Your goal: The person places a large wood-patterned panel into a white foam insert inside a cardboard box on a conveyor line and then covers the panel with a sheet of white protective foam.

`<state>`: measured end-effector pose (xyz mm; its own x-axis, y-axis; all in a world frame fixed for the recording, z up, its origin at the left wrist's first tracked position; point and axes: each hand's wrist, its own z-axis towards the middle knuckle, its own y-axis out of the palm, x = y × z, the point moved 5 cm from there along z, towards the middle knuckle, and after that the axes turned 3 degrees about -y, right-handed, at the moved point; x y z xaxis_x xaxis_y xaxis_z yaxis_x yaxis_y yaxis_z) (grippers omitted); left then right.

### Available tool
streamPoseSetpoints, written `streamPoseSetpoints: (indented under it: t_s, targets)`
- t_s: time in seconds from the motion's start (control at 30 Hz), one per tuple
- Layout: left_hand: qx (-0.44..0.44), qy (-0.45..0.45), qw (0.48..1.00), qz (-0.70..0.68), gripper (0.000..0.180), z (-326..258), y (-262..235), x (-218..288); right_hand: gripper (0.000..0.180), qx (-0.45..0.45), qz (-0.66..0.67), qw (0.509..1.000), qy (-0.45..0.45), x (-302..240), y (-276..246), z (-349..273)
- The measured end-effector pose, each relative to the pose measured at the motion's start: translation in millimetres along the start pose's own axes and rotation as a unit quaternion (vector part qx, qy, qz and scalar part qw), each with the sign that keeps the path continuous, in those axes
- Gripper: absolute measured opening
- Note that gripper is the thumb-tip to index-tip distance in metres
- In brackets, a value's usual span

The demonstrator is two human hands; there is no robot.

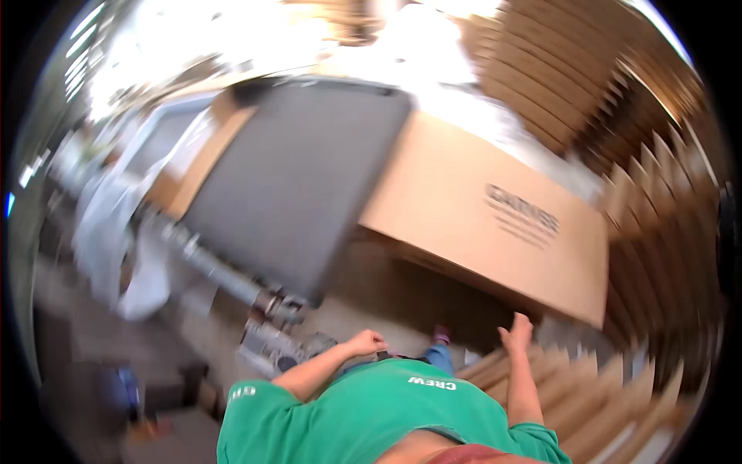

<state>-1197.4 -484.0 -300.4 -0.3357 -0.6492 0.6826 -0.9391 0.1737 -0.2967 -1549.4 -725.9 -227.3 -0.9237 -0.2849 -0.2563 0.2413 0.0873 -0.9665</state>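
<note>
My left hand [367,342] is low in front of my waist, its fingers bent but smeared by motion. A small dark thing shows beside it, and I cannot make out whether the hand touches it. My right hand [519,332] is held out at my right side, thumb apart from the fingers, with nothing visible in it. It is nearest to the lower edge of a large brown cardboard box [464,193]; I cannot tell whether they touch. Left of the box lies a dark grey rectangular panel [297,170] with rounded corners.
A metal rail [220,267] runs along the panel's near left side. Clear plastic wrapping [116,240] hangs at the left. Cardboard sheets [572,394] stand upright at the lower right, and stacked cardboard [556,69] rises at the back right. Dark furniture-like blocks [147,387] are at the lower left.
</note>
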Motion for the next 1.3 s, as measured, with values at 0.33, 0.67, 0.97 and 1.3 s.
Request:
streamPoseSetpoints:
  t_s: [0.33,0.67,0.97,1.3]
  targets:
    - [0.472,-0.205,0.825,-0.235,0.027,-78,-30,-36,0.04,-0.311,-0.215,0.918,-0.118,79,98,149]
    - [0.28,-0.167,0.888,-0.324,0.032,37,65,77,0.015,-0.317,-0.137,0.906,-0.243,111,59,191]
    - [-0.041,-0.093,0.951,-0.292,0.075,130,115,191,0.016,-0.133,0.031,0.944,-0.301,76,-241,218]
    - [-0.178,0.271,0.843,-0.429,0.068,56,89,422,0.042,0.136,0.121,0.923,-0.34,-34,-365,181]
